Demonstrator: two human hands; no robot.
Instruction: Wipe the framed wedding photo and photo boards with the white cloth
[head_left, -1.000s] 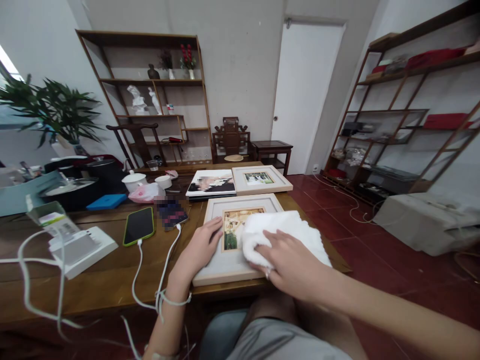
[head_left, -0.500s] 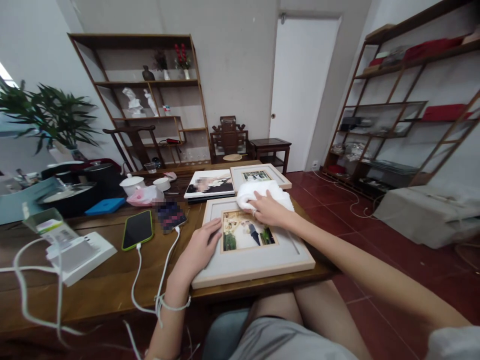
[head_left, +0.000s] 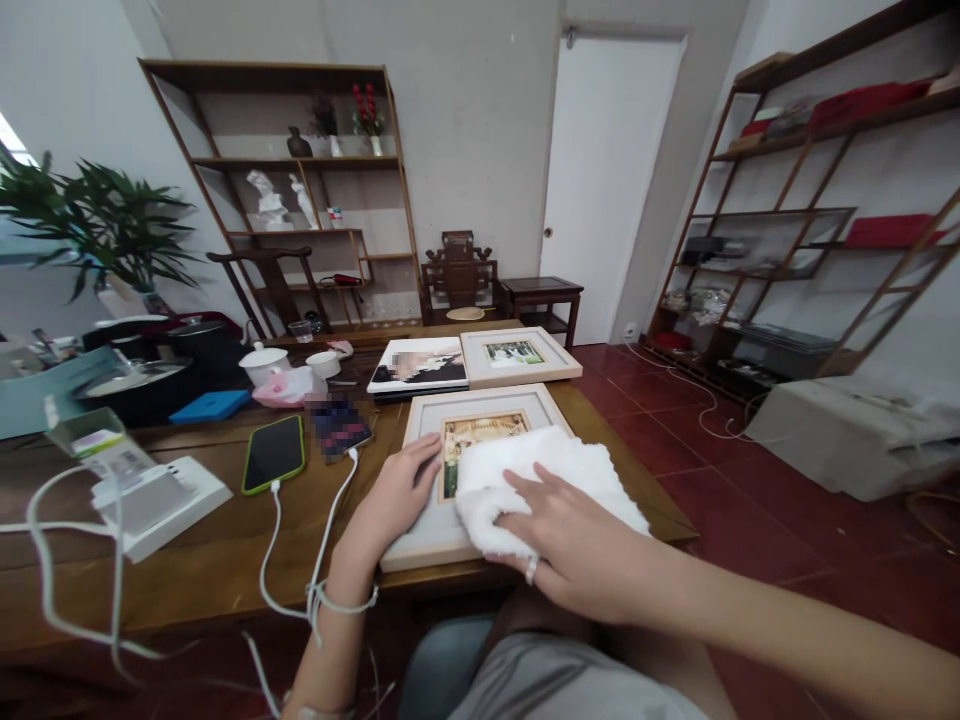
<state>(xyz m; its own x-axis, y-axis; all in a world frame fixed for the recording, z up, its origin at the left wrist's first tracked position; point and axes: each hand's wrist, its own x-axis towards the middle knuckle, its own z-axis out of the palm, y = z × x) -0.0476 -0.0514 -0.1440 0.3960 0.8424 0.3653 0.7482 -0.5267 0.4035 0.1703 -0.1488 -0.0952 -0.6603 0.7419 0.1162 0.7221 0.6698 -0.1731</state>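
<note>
In front of me a light wooden picture frame [head_left: 431, 556] lies flat near the table's front edge, a photo [head_left: 454, 452] inside its pale mat. My left hand [head_left: 401, 497] rests on the frame's left side, fingers stretched out and lying flat. With my right hand [head_left: 559, 535] I press a folded white cloth [head_left: 551, 460] onto the frame's lower right part, fingers curled over the fabric. The cloth hides the right half of the photo and the frame's right corner. A ring [head_left: 532, 570] sits on one right-hand finger.
Behind lie a second picture frame [head_left: 555, 367] and a photo panel [head_left: 390, 380]. Left on the wooden table [head_left: 202, 590] are a green-edged phone [head_left: 274, 455], another phone [head_left: 341, 430], white cables, an open white box [head_left: 180, 505], a blue box [head_left: 210, 406] and a white pot [head_left: 265, 366].
My right hand has drawn the cloth from the frame's far edge toward me, down to its near right part. The cloth now covers part of the photo. My left hand stays nearly in place.
</note>
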